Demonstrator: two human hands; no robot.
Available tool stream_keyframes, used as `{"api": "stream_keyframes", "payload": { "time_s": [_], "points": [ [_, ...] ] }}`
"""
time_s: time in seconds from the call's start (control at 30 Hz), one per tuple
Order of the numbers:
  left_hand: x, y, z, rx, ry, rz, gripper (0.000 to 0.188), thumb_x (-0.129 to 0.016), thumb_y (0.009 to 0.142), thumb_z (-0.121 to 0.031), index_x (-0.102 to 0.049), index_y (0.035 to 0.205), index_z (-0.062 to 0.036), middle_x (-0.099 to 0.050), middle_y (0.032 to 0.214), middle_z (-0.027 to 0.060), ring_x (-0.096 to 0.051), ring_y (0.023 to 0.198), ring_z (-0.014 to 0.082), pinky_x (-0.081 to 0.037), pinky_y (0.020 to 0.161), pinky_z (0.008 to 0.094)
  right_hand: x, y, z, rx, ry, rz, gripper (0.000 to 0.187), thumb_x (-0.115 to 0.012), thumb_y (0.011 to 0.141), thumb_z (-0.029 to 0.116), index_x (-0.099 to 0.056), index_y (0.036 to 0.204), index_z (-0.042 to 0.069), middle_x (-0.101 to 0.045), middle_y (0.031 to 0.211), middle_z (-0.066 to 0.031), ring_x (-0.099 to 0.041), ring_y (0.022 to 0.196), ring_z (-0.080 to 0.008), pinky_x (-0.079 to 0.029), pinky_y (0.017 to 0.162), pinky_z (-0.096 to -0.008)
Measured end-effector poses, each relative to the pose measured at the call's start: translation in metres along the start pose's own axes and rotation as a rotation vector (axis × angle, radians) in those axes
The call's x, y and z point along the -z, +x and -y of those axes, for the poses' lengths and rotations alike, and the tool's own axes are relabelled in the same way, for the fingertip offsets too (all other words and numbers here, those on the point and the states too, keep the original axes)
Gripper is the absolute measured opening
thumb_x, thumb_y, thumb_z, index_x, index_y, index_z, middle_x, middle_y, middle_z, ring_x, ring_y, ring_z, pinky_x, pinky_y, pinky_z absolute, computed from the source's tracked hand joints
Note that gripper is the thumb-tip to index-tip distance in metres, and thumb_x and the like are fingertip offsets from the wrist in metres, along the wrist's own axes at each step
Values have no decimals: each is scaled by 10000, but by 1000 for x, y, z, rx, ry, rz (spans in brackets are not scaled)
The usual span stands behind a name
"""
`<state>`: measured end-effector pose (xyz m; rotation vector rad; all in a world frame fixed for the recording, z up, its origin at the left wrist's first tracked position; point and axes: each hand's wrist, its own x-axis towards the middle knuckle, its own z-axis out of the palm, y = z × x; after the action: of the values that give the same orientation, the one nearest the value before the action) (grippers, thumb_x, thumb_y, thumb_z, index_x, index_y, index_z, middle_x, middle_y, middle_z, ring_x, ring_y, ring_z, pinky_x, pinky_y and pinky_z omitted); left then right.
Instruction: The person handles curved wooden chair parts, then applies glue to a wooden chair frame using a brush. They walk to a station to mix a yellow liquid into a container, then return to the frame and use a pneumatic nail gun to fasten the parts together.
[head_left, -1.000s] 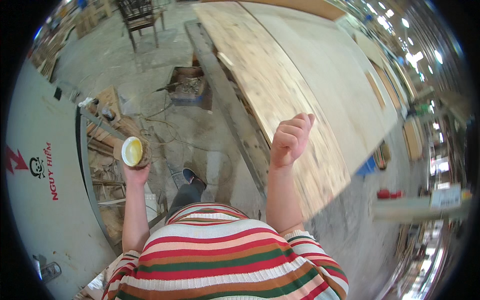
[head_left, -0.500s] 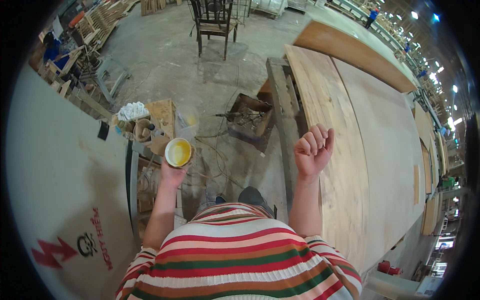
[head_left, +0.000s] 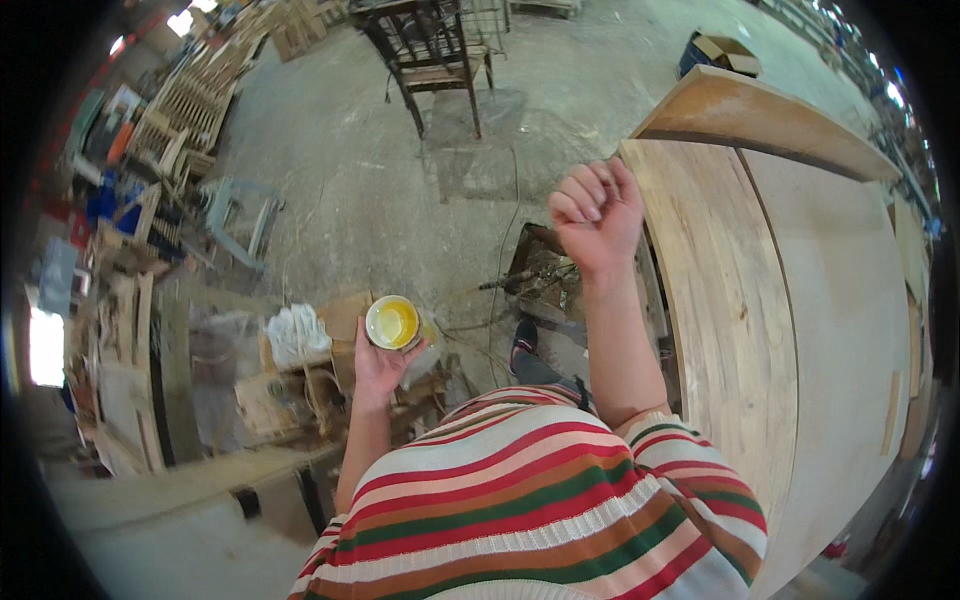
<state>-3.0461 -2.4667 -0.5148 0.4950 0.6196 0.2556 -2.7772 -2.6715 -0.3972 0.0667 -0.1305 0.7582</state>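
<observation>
My left hand (head_left: 385, 370) is wrapped round the side of a small white cup (head_left: 370, 325), which it holds upright over the floor. Yellow liquid (head_left: 392, 324) shows inside it. Raised in front of the far left corner of the wooden panel (head_left: 710, 240), my right hand (head_left: 600, 218) has its fingers curled in toward the palm. Nothing can be seen in those fingers, and the hand appears apart from the wood.
A worktable with broad panels runs along my right, with a long board (head_left: 760, 120) across its far end. White cloth-like material (head_left: 298, 335) lies left of the cup. Ahead stands a dark wooden chair (head_left: 425, 60). A box of debris (head_left: 545, 270) and cables lie on the floor.
My view and body have turned left. The cup stays in my left hand, while my right hand has moved forward and left, off the panel's edge, fingers still curled.
</observation>
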Motion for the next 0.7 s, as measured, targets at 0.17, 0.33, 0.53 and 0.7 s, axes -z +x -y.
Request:
{"api": "stream_keyframes", "payload": {
  "time_s": [0.17,0.33,0.53,0.7],
  "points": [
    [-59,101,-50,-40,6,51,440,-359,941,-439,-488,1223,-126,-539,1222,86,-511,1132,269,-416,934,541,-4,112,18,32,-64,-102,232,-504,887,215,-458,693,97,-329,550,16,-288,439,-95,-249,443,-254],
    [-114,173,-70,22,-34,168,501,-332,933,-502,-488,1220,-122,-576,1170,102,-573,1046,306,-441,904,550,16,168,33,65,-134,-176,207,-485,894,196,-459,714,97,-347,557,16,-292,436,-94,-250,435,-249],
    [-143,275,-93,149,36,123,527,-313,931,-509,-483,1231,-111,-546,1217,115,-541,1093,315,-429,910,539,48,229,51,71,-190,-306,227,-499,888,212,-434,698,106,-352,554,19,-304,445,-91,-250,433,-252],
    [-154,384,-129,311,140,237,508,-337,923,-498,-493,1235,-128,-556,1210,102,-544,1092,302,-428,910,529,88,279,65,147,-356,-436,292,-478,901,241,-403,655,102,-361,547,8,-314,448,-100,-250,434,-258]
  ]
}}
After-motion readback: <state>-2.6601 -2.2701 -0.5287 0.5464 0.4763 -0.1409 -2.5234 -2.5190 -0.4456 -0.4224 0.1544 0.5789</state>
